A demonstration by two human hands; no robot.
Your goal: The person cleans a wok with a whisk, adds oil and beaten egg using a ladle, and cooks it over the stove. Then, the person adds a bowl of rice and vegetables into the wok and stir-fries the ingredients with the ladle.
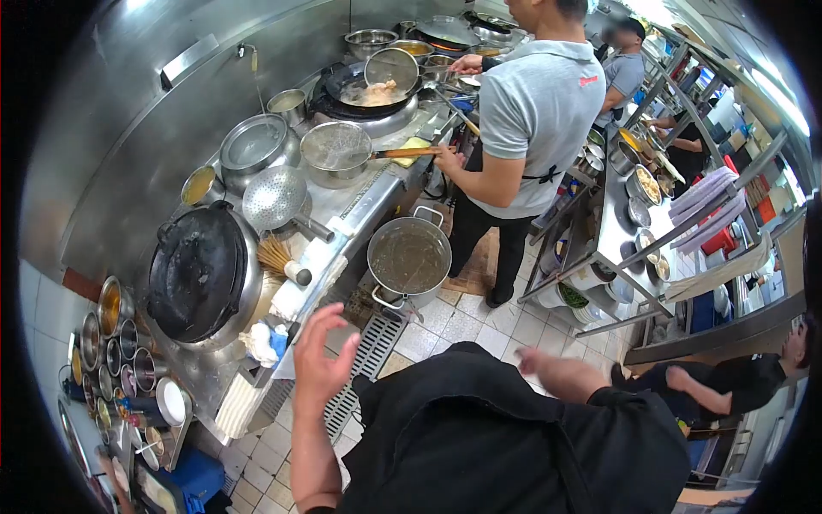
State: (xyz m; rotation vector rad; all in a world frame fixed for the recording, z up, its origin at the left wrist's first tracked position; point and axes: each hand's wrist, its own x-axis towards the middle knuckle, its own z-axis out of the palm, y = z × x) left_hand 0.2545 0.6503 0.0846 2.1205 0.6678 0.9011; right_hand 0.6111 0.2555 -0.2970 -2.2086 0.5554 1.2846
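Observation:
My left hand [322,358] is raised beside the counter edge, its fingers apart and holding nothing. Nearest to it are a white and blue cloth [267,344] and a bamboo brush [276,255] on the steel counter. My right hand [541,361] hangs out over the tiled floor, blurred, so its fingers cannot be made out. Ahead, a co-worker in a grey shirt grips the wooden handle of a strainer [336,147] resting over a pot. Behind it, a second strainer [391,70] is tilted above a wok [368,92] with food in it.
A large two-handled pot [409,257] stands on the floor ahead, beside a drain grate [366,368]. To the left are a black wok [195,272] and a perforated skimmer [274,197]. A steel shelf unit [612,257] stands right; another person is at the far right.

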